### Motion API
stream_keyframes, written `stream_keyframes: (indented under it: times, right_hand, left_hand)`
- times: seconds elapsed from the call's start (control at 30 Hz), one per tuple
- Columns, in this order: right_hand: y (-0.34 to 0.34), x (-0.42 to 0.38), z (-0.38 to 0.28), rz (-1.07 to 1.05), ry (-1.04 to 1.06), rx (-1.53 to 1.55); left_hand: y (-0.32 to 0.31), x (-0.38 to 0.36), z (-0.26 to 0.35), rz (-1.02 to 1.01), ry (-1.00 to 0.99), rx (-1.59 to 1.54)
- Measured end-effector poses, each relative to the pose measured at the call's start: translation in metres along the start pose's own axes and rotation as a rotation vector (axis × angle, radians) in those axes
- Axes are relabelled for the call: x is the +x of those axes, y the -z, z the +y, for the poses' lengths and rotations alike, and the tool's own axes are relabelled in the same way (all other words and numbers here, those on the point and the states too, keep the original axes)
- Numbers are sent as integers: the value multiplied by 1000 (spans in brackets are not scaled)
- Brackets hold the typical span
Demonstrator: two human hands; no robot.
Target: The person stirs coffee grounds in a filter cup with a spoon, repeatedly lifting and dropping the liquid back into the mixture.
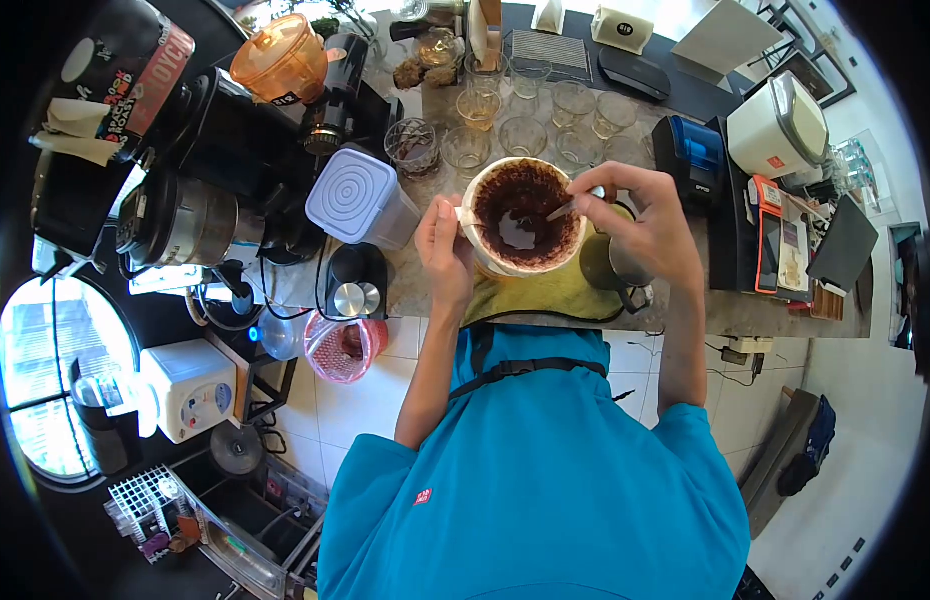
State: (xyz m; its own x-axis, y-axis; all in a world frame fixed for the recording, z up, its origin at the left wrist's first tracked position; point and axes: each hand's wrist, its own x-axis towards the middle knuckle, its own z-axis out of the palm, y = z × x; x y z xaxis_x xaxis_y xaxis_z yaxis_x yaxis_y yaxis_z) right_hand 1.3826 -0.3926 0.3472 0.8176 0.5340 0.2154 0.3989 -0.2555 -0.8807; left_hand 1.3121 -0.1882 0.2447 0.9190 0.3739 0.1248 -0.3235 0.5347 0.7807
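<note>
A white pour-over dripper (pixel 520 268) with a coffee-lined filter sits at the near edge of the counter. Inside it, dark wet coffee grounds (pixel 525 225) ring a small pool of liquid. My left hand (pixel 446 252) is closed on the dripper's left side, thumb up near the rim. From the right, my right hand (pixel 635 215) pinches a thin metal spoon (pixel 560 212), whose lower end reaches into the coffee. Under the dripper lies an olive-green cloth (pixel 530 300). A dark metal pitcher (pixel 610 265) stands below my right hand, partly hidden by it.
Several clear glasses (pixel 522 138) cluster just behind the dripper. To the left are a lidded plastic container (pixel 355 197), a black device with round metal knobs (pixel 357 290) and grinders. A blue-topped printer (pixel 690 160) stands right. A pink basket (pixel 337 347) is below the counter.
</note>
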Motion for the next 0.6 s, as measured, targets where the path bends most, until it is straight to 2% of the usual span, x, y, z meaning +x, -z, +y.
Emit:
stream_keyframes:
  times: [0.13,0.23,0.4,0.6]
  right_hand:
    - [5,0,2,-50,-50,65]
    - [-1,1,9,-50,24,61]
    - [-7,3,-2,111,68,-151]
    - [-5,3,-6,201,103,-190]
  left_hand:
    - [-3,0,2,-15,-13,-9]
    - [-5,0,3,-13,-8,-4]
    - [4,0,-2,-49,7,-38]
    - [1,0,0,2,5,12]
